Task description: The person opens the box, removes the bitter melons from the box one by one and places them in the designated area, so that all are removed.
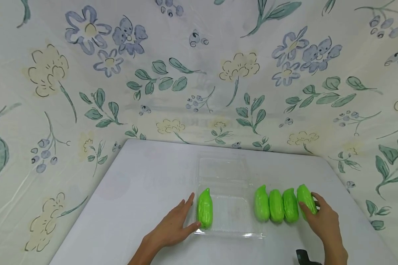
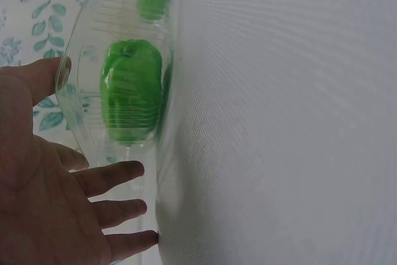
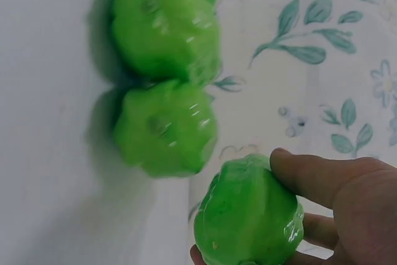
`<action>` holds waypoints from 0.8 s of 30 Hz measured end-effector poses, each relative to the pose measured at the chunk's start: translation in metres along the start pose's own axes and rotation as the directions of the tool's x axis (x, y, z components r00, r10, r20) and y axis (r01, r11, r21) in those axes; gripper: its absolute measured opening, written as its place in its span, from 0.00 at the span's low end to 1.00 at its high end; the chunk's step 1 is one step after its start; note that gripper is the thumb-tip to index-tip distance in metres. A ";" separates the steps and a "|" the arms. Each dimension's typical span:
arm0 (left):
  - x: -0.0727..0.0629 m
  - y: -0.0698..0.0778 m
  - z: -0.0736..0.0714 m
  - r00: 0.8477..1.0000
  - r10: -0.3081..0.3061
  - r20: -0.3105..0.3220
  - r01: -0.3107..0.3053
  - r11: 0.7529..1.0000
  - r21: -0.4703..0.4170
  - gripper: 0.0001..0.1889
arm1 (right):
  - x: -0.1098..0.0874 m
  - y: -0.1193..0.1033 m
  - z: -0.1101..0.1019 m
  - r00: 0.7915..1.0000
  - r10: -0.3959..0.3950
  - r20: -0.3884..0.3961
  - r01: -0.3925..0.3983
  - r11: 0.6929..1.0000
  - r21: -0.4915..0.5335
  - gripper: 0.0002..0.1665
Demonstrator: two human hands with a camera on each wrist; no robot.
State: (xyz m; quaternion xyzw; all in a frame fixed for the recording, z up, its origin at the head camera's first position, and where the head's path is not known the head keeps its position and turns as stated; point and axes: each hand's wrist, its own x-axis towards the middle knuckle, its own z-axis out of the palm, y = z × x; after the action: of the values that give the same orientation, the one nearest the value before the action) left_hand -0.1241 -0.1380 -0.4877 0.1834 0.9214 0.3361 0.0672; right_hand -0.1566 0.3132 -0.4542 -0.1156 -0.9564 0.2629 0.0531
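Note:
My right hand (image 1: 325, 218) grips a glossy, ribbed green vegetable (image 3: 248, 212) between thumb and fingers; in the right wrist view it looks raised off the table. Left of it, several similar long green vegetables (image 1: 276, 206) lie side by side in a row. A clear plastic clamshell box (image 1: 230, 213) stands with its lid (image 1: 223, 167) folded back behind it. One green vegetable (image 1: 205, 209) lies lengthwise inside, at the left wall. My left hand (image 1: 175, 225) is at the box's left front corner, fingers spread, thumb touching the rim.
A white table (image 1: 146, 176) carries everything. Behind it and at its sides hangs a flower-printed cloth (image 1: 172, 92). A black object (image 1: 303, 257) shows at the bottom edge of the head view, near the right forearm.

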 end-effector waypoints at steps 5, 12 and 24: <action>0.001 0.000 0.001 1.000 0.000 -0.006 0.000 1.000 0.006 0.47 | 0.004 0.012 0.009 0.995 0.090 0.036 -0.088 0.995 -0.045 0.43; 0.000 -0.001 0.002 1.000 0.009 -0.008 -0.009 1.000 -0.004 0.47 | 0.004 0.018 0.019 0.988 0.107 0.110 -0.101 0.993 -0.062 0.42; 0.001 -0.001 0.002 1.000 0.009 -0.008 -0.009 1.000 0.007 0.47 | 0.005 0.020 0.021 0.985 0.101 0.138 -0.088 0.991 -0.096 0.44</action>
State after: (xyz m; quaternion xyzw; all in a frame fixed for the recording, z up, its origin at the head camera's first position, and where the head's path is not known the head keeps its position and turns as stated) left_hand -0.1250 -0.1374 -0.4895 0.1863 0.9220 0.3338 0.0614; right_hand -0.1609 0.3214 -0.4823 -0.1441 -0.9619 0.2298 -0.0332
